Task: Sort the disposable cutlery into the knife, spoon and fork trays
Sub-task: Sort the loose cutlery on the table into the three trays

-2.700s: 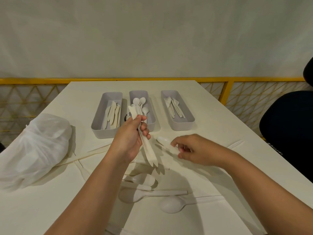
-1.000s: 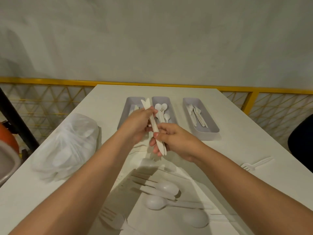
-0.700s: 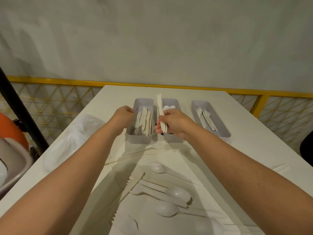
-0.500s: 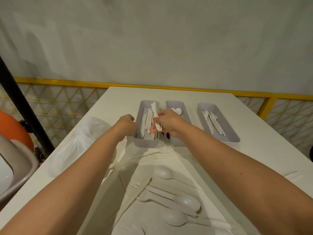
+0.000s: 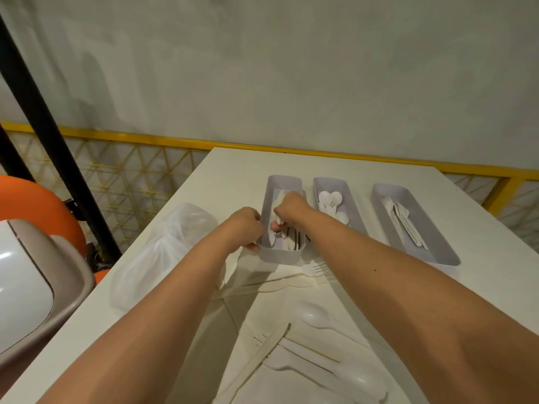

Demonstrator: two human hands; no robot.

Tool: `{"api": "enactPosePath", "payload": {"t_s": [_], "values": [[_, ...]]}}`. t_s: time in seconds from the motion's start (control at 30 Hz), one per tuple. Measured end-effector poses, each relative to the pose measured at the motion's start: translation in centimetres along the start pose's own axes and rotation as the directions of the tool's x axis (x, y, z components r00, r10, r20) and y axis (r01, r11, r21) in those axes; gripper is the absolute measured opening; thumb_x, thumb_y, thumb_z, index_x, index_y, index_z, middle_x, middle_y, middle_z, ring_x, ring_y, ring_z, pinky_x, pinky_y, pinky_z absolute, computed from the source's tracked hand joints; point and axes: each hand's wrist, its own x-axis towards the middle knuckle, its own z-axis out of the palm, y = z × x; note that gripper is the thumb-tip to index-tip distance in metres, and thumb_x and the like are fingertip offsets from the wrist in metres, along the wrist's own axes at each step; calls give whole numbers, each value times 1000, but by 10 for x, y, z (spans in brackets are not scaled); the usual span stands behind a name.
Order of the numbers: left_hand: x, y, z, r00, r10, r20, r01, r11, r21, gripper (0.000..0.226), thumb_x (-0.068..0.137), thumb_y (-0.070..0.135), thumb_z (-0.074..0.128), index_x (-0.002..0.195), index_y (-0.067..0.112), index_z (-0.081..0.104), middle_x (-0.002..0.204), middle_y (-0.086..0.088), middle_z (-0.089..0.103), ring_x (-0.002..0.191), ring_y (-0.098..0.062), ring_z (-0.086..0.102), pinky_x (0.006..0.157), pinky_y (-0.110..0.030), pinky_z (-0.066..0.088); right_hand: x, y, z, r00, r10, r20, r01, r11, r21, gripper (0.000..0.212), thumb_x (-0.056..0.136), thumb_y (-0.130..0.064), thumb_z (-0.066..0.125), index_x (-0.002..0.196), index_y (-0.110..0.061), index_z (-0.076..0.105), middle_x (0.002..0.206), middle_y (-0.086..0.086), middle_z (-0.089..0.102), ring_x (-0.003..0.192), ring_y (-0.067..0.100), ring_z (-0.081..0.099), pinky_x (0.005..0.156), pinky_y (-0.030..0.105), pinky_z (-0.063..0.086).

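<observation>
Item: knife tray (image 5: 281,253), leftmost of three grey trays on the bench (image 5: 233,170).
Contents: pale knives lying lengthwise.

Right hand (image 5: 287,209): inside the tray, fingers pinched together on the knives (image 5: 278,221) it brings in; blades point toward the far end.
Left hand (image 5: 243,225): against the tray's near left wall, fingers curled on the rim, steadying it.

Spoon tray (image 5: 357,221): middle, holding white spoons.
Fork tray (image 5: 437,249): right, holding forks.

Unsorted: one fork (image 5: 313,268) just before the knife tray; large spoons (image 5: 318,317) and a long knife (image 5: 262,349) nearer the body.
Also present: plastic bag (image 5: 163,258), left.

Handling note, as judgement: lower the knives flat and parallel to those already lying there, loosen the pinch only once they rest, and keep the tray braced so it does not slide. Withdraw straight upward to avoid dragging pieces out.
</observation>
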Motion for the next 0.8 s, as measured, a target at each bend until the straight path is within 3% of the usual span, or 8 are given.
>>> {"api": "enactPosePath", "payload": {"t_s": [0.03,0.17,0.27,0.43,0.53,0.67,0.73,0.8], "values": [[-1,1,-1,1000,1,3,-1,1000,-4,38,89,-6,43,126,2,49,95,-13,59,55,-18,58,53,-22,51,3,0,2,1000,-3,0,3,1000,-21,29,91,5,42,63,-1,46,68,16,59,70,33,63,56,25,52],[-3,2,-2,1000,9,12,-8,999,-31,39,90,-7,40,127,2,49,82,-7,58,55,-18,58,52,-21,52,7,0,6,999,-44,-10,42,994,-100,24,90,1,46,67,-1,50,65,15,60,61,28,61,66,30,52],[-6,4,-3,1000,7,26,-7,999,-32,37,90,-7,43,124,3,51,73,-5,56,53,-18,57,43,-16,50,9,-1,0,995,-98,-36,92,986,-138,26,89,0,49,64,-6,47,61,10,58,70,28,64,64,29,51],[-9,5,-4,1000,-4,10,4,1000,0,36,90,-6,41,124,1,52,70,-6,52,52,-18,55,50,-20,51,2,1,-19,983,-178,-42,176,983,-47,18,91,-5,48,74,-5,54,67,10,56,59,22,57,73,36,56],[-11,6,-4,1000,-24,-7,25,999,28,43,89,-4,48,132,3,46,79,-7,53,55,-18,54,53,-21,50,-12,-2,-30,989,-146,8,147,986,-78,19,93,-5,47,104,4,59,72,12,60,60,21,59,74,33,55],[-13,10,-2,988,52,-149,-38,995,96,51,88,10,58,136,10,42,125,-12,52,88,-26,55,66,-26,47,-30,2,-45,981,-191,22,192,972,-137,22,93,-9,51,109,1,61,88,16,64,68,23,64,63,29,56],[-18,16,1,960,136,-246,-115,988,98,42,89,15,59,129,11,48,120,-11,53,96,-25,54,74,-29,43,-41,7,-53,971,-239,31,240,950,-201,20,92,-11,53,106,0,63,91,17,67,71,24,65,59,26,53],[-23,20,5,938,200,-284,-183,979,84,31,89,14,60,119,10,53,99,-8,53,86,-22,51,70,-28,40,-52,13,-60,963,-265,53,269,922,-279,20,91,-11,54,101,2,66,87,18,68,71,25,63,54,24,50]]}}
